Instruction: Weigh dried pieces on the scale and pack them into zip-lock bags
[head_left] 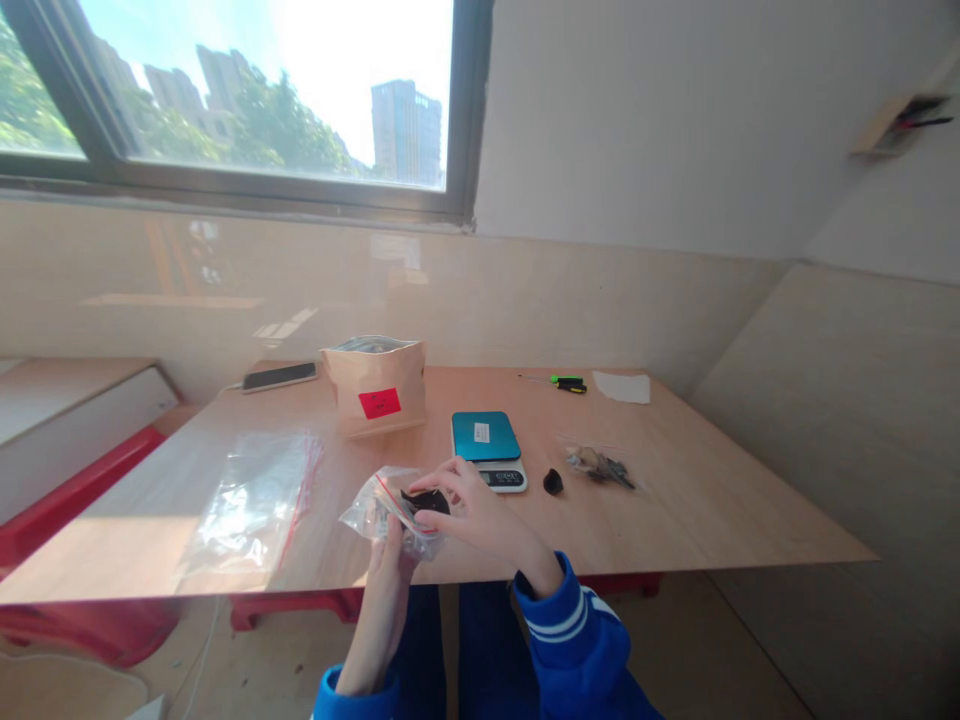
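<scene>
right hand pinches a flat black piece between thumb and fingertips, at the mouth of a small clear zip bag; left hand closed on the bag from below; bag has a red seal line and is held over the near edge of the wooden table; just beyond the hands, a digital scale, teal plate, white sticker, writing too small to read; right of it a loose black bit and a filled clear packet; behind, a kraft pouch, top open, red label unreadable; phone far left; clear zip bags lying flat to the left; green-handled tool and white paper near the far edge; bare board to the right, wall close on that side
</scene>
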